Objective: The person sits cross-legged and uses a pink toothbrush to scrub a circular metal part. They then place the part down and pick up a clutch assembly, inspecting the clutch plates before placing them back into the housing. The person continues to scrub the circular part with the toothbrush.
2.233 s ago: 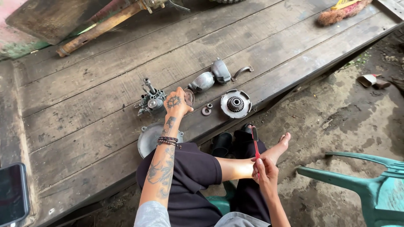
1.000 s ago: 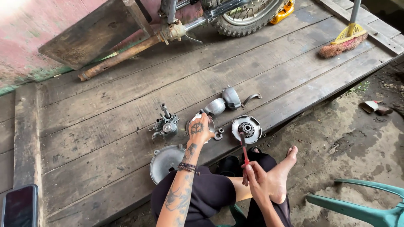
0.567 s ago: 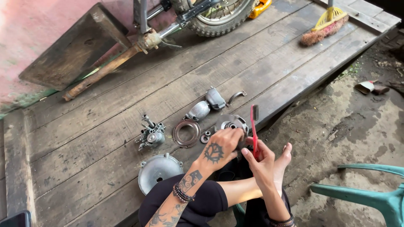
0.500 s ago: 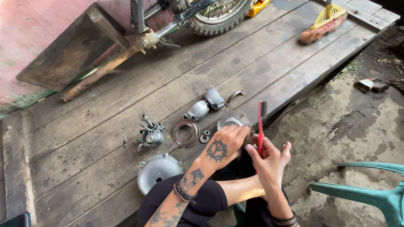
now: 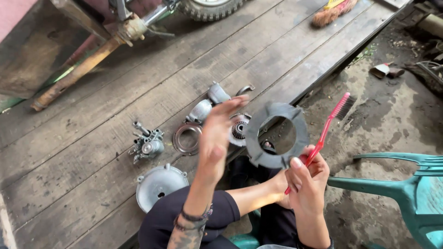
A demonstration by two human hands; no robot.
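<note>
A dark grey notched ring plate (image 5: 276,134) is held upright by the right hand (image 5: 308,180), pinched at its lower edge by the fingers (image 5: 295,167). In the same fingers a red toothbrush (image 5: 328,127) is gripped, its bristles pointing up and away. The left hand (image 5: 217,138) is raised with the fingers spread, just beside the plate's left edge; whether it is touched cannot be told. Beyond the fingers, on the wooden surface (image 5: 115,106), a metal ring (image 5: 187,138), a carburettor (image 5: 146,145) and a round cover (image 5: 159,184) are laid out.

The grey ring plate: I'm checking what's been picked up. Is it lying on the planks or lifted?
Lifted: the right hand holds the grey ring plate up, along with the red toothbrush.
</note>
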